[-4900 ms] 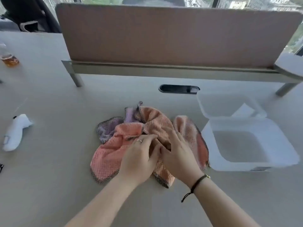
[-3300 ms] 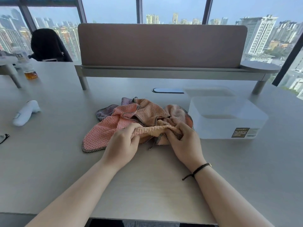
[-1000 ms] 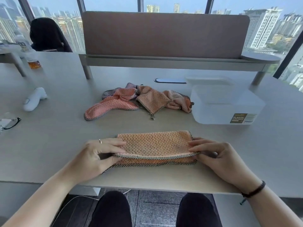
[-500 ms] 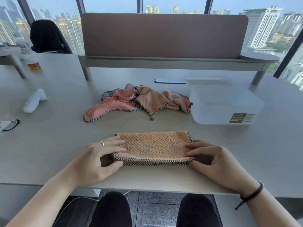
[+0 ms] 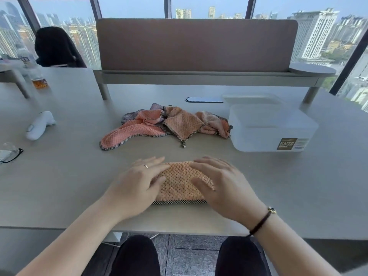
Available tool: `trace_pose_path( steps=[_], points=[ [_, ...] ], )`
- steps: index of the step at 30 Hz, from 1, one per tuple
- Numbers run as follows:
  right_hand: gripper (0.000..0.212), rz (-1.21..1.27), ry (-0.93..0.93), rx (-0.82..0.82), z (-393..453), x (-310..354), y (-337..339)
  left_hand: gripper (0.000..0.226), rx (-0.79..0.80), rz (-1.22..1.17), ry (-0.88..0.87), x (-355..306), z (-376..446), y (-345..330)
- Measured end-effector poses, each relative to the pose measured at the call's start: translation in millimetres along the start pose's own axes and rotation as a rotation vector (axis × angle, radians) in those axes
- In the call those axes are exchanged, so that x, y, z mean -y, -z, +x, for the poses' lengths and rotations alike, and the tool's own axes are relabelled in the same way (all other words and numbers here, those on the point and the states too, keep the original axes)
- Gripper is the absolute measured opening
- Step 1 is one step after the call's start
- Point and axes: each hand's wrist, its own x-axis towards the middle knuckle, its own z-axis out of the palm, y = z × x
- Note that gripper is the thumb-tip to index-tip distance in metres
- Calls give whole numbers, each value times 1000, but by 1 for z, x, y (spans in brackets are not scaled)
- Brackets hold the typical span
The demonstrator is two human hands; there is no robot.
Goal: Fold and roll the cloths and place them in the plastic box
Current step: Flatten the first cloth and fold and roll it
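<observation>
i have one orange cloth (image 5: 180,182) folded flat in front of me, close to the near edge of the table (image 5: 79,176). my left hand (image 5: 137,188) lies on its left part and my right hand (image 5: 223,186) lies on its right part. the fingers of both hands are straight and spread, pressing down on the cloth. they are not curled round it. the two hands are apart, with bare cloth between them.

i think i am only at the start. this cloth looks folded but not rolled yet. so i must roll it and then put it in the plastic box (image 5: 272,130).

the box sits at about 2 o'clock from my hands, well apart from them. its top is open and i can see no cloth in it. just behind it lies something flat and clear that looks like its lid (image 5: 253,98).

at 12 o'clock from my hands is the pile of cloths (image 5: 165,124), all crumpled. its right end is just beside the box. i can see pink, orange and a bit of purple in it. i think there are three or four cloths there, but they lie on each other and i cannot tell for sure.

so i count: one folded cloth, one pile, one box, one lid, two hands. nothing is put away yet.
</observation>
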Motion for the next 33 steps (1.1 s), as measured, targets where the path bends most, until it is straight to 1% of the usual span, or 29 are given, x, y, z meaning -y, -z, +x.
trace_pose_path(
  steps=[2,3,4,6,7,9,13,17,19,20,22,24,26,28,29,30,31,32,33],
  points=[
    [52,-64,44,161,13,20,-17,68,159,121,26,-11,11,-9],
    [57,-69,28,237,17,25,-24,79,221,177,45,-12,16,-14],
    [61,-71,-10,304,20,25,-29,82,261,219,67,-10,20,-18],
    [71,-98,-103,392,24,15,-31,71,302,254,108,-3,26,-20],
    [76,-119,-141,408,23,8,-28,68,313,261,116,-1,27,-19],
    [82,-160,-198,425,22,-6,-20,71,343,281,101,1,27,-16],
    [84,-186,-295,451,15,-26,-8,82,366,300,88,6,32,-15],
    [83,-164,-348,424,3,-36,1,85,369,293,52,10,40,-13],
    [81,-149,-343,400,-6,-36,6,86,310,335,64,10,40,-8],
    [79,-149,-327,372,-12,-36,9,87,230,382,64,10,40,-5],
    [72,-152,-271,282,-26,-39,16,83,6,486,50,5,39,0],
    [60,-80,-219,196,-39,-45,23,74,-150,537,43,-4,37,3],
    [43,73,-176,141,-50,-49,28,54,-258,500,56,-9,37,-5],
    [30,225,-115,160,-55,-47,33,32,-277,328,100,-14,37,-15],
    [24,296,-95,196,-56,-45,36,28,-255,189,131,-17,37,-20],
    [19,365,-89,221,-56,-44,38,32,-219,61,157,-19,38,-25],
    [12,414,-106,224,-56,-45,39,43,-164,0,154,-20,39,-30],
    [9,446,-130,211,-56,-50,40,55,-89,7,131,-22,41,-33],
    [22,443,-168,185,-56,-55,40,64,5,38,103,-24,42,-35]
  ],
)
